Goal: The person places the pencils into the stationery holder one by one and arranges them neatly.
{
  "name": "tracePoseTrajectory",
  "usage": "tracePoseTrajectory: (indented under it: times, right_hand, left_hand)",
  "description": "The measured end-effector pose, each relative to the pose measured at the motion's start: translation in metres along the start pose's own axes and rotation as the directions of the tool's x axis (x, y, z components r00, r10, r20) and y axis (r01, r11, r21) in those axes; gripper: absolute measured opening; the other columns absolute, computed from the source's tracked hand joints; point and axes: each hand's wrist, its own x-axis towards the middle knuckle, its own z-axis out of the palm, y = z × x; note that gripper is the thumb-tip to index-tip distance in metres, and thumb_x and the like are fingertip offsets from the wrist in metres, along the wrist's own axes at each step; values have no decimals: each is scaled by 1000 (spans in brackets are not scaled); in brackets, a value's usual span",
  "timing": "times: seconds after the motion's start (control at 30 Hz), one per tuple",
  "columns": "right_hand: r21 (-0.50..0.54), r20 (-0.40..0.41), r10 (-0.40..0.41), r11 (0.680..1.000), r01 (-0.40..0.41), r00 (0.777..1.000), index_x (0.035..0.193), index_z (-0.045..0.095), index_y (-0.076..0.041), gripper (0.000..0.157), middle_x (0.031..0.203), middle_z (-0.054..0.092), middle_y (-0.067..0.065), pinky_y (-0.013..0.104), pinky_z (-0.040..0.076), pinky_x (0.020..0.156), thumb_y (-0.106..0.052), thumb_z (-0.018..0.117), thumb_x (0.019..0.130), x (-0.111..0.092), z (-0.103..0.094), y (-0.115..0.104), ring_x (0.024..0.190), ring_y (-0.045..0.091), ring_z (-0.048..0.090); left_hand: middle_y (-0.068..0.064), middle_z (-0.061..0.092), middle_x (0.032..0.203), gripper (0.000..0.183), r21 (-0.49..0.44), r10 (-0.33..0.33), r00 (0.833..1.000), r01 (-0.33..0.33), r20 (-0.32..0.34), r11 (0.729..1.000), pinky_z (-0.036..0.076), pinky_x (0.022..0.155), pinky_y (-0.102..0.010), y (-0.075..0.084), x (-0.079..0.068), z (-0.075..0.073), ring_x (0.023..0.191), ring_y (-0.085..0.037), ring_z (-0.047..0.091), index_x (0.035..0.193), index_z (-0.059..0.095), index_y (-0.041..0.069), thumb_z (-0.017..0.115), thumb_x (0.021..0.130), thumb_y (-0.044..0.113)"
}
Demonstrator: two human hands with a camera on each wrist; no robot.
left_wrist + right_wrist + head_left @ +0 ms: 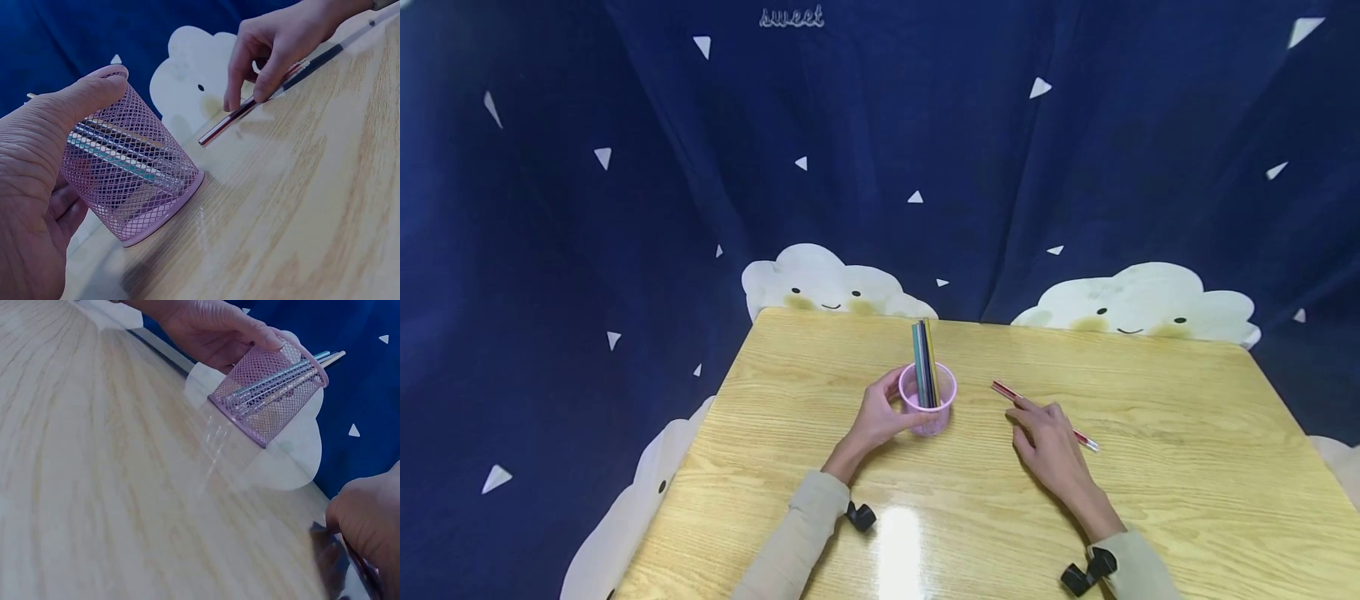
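My left hand (880, 414) grips a pink mesh pen holder (931, 422), thumb near its rim and fingers round the far side. Several slim pencils (925, 358), teal, dark and yellow among them, lean inside and stick out above the rim. Right of the holder, slim red pencils (1006, 391) lie slanted at the tabletop, seemingly two side by side. Over their middle, my right hand (1051, 443) pinches them between thumb and fingers, as the left wrist view shows. In the right wrist view, the right hand (369, 519) hides most of them.
Both hands work over a wood-grain table (775, 367). A dark blue curtain (865, 125) with white triangles and smiling clouds hangs behind its far edge. Black wrist bands (861, 517) sit at both sleeves.
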Motion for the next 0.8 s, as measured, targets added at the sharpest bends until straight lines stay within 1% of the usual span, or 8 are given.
tracePoseTrajectory:
  times: [0.17,0.33,0.47,0.63,0.8]
  right_hand:
    - [23,-1,3,1000,-3,1000,115,76,-2,24,135,67,22,40,41,75,-3,69,93,-2,2,1,92,31,55]
    - [40,-37,-13,999,15,999,110,76,0,22,131,66,26,47,42,80,1,68,90,-2,5,3,96,36,55]
    - [42,-63,-8,999,10,998,110,76,2,22,130,66,26,48,43,81,3,68,90,-2,8,4,98,39,55]
    - [67,-73,9,998,-4,997,109,76,2,20,128,66,25,49,44,82,3,68,90,-2,12,5,100,40,55]
    - [89,-87,13,996,-5,996,104,76,4,17,119,70,24,48,45,82,5,69,89,-2,16,4,98,39,57]
  left_hand:
    - [-6,68,135,86,-4,-2,1000,2,-1,1000,50,112,-45,2,0,0,124,-25,65,147,58,11,96,70,10]
    - [-7,68,135,86,-6,-11,1000,11,-3,1000,50,111,-45,2,0,0,123,-26,65,146,58,11,96,70,10]
    - [-7,68,135,85,-7,-9,1000,9,0,1000,50,111,-45,2,0,2,124,-26,65,146,58,11,96,70,10]
    - [-11,69,135,84,-19,18,1000,-18,-2,1000,50,111,-49,0,2,2,123,-31,65,146,59,8,96,70,8]
    - [-10,70,133,84,-19,40,999,-40,-6,999,50,111,-46,-3,1,2,121,-28,66,145,59,7,95,69,7]
